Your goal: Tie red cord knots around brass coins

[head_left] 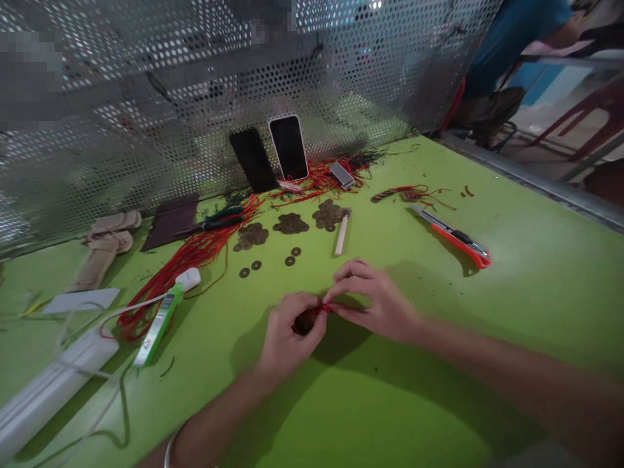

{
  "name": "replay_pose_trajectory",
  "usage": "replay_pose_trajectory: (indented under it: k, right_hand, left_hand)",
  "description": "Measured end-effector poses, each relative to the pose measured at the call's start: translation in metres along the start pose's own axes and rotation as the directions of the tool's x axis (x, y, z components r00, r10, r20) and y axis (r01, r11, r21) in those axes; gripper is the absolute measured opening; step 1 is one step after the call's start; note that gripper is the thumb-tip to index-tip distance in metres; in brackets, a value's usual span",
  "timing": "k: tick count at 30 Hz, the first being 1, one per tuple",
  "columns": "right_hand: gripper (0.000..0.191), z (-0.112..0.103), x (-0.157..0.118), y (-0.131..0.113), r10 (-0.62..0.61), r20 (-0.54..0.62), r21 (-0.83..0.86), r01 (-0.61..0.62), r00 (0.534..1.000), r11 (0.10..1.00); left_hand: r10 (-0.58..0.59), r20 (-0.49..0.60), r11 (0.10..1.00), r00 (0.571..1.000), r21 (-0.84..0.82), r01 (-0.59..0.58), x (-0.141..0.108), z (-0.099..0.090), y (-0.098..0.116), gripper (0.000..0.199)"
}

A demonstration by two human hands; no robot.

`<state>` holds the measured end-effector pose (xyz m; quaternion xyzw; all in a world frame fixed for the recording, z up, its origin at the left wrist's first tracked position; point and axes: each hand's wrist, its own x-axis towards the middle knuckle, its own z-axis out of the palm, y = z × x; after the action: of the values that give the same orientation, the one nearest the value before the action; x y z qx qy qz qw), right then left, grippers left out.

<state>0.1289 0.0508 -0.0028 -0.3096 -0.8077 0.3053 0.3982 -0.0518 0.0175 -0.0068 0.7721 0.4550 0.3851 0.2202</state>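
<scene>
My left hand [291, 331] is closed around a small dark piece with red cord [319, 311], partly hidden by the fingers. My right hand [373, 300] pinches the red cord beside the left fingertips, and the two hands nearly touch. Beyond them on the green table lie piles of holed coins, one at the left [252, 235], one in the middle [291, 223] and one at the right [327, 214]. Several loose coins [244, 273] lie nearer. A pale stick-like tool [342, 234] lies just above my right hand.
An orange utility knife [461, 242] lies at the right, blade out. Red cords [195, 260], pliers [221, 220] and a green-handled tool [158, 328] are at the left. Two phones, one white-edged [290, 148], lean on the perforated metal screen [205, 110]. A person [511, 39] sits beyond.
</scene>
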Motion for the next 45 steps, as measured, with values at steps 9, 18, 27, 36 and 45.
replay_pose_trajectory:
  k: [9,18,27,36,45]
  right_hand:
    - [0.013,-0.004,0.001,0.004,-0.029,0.100,0.029,0.026,0.995,0.999]
    - [0.009,-0.006,0.003,0.002,0.020,0.178,0.043,-0.028,0.984,0.999]
    - [0.009,0.003,0.000,-0.001,0.147,0.137,0.042,-0.154,0.980,0.987]
    - [0.009,0.005,-0.001,-0.003,0.205,0.126,0.206,-0.228,0.971,0.952]
    - [0.004,0.009,0.001,-0.005,0.407,0.313,0.586,-0.512,0.858,0.628]
  left_hand:
    - [-0.043,0.042,0.999,0.998,-0.005,0.043,-0.002,-0.001,-0.001,0.005]
    - [-0.052,0.046,0.999,0.998,-0.008,0.052,-0.002,-0.001,-0.002,0.006]
    - [-0.008,0.036,1.000,0.999,0.021,0.008,-0.002,0.000,-0.003,0.007]
    - [-0.036,0.048,0.999,0.998,0.034,0.034,-0.001,-0.001,0.001,0.006]
    - [-0.056,0.077,0.998,0.995,-0.028,0.058,0.000,-0.001,0.003,0.009]
